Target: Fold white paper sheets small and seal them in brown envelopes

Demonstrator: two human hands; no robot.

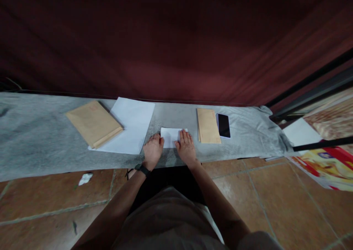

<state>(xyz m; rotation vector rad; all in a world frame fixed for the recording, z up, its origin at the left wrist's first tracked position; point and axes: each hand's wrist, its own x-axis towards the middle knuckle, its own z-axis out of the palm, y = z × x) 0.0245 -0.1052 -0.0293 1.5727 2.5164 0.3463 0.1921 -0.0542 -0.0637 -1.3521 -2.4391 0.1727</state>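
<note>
A small white folded paper (170, 136) lies in front of me on the grey cloth. My left hand (153, 150), with a dark watch (142, 169) on its wrist, is at the paper's left edge. Its fingers are curled and closed there, the thumb against the edge. Across the right part of the paper my right hand (185, 148) rests flat, fingers stretched out and thumb apart. Left of my hands are large white paper sheets (134, 123), partly under a stack of brown envelopes (93, 124). More brown envelopes (209, 126) lie to the right.
A phone (223, 125) with a dark screen lies beside the right envelopes. The long narrow surface has a grey cloth (33, 132) and a dark red curtain (176, 58) behind it. At the right stand dark rails (322, 144) and a colourful printed package (328, 167). Tiled floor (248, 194) lies below.
</note>
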